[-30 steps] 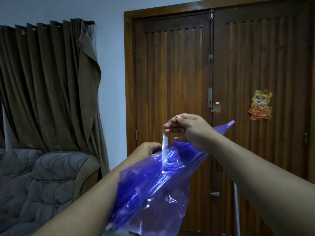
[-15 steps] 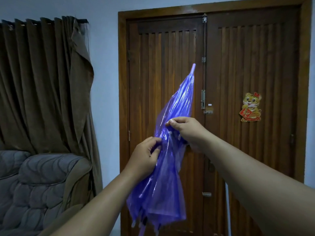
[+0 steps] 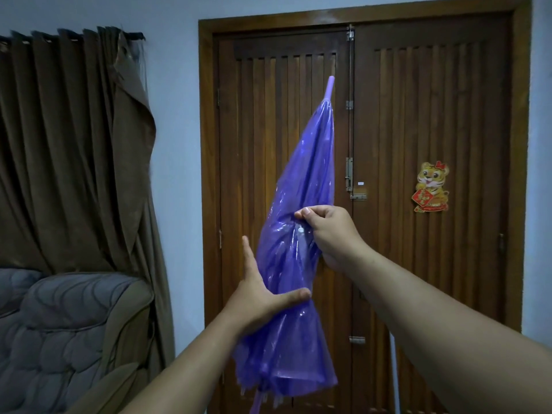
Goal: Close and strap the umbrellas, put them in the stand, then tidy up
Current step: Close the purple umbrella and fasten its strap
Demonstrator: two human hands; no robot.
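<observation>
A folded purple see-through umbrella (image 3: 301, 180) points tip-up in front of the wooden door. My right hand (image 3: 328, 231) pinches the strap at the umbrella's middle, right beside a small white snap button (image 3: 300, 230). My left hand (image 3: 257, 297) wraps around the canopy lower down, thumb across the front and fingers behind. The canopy's lower edge flares loose near the bottom of the view, and the handle is out of sight. No umbrella stand is visible.
A brown double door (image 3: 388, 144) with a tiger sticker (image 3: 431, 186) fills the wall ahead. Dark brown curtains (image 3: 74, 150) hang at the left above a grey sofa (image 3: 68, 330). A thin white pole (image 3: 394, 372) leans near the door at lower right.
The umbrella has swung from tilted to the right to nearly upright. My left hand slid down the canopy to grip lower, and my right hand brought the strap around the middle.
</observation>
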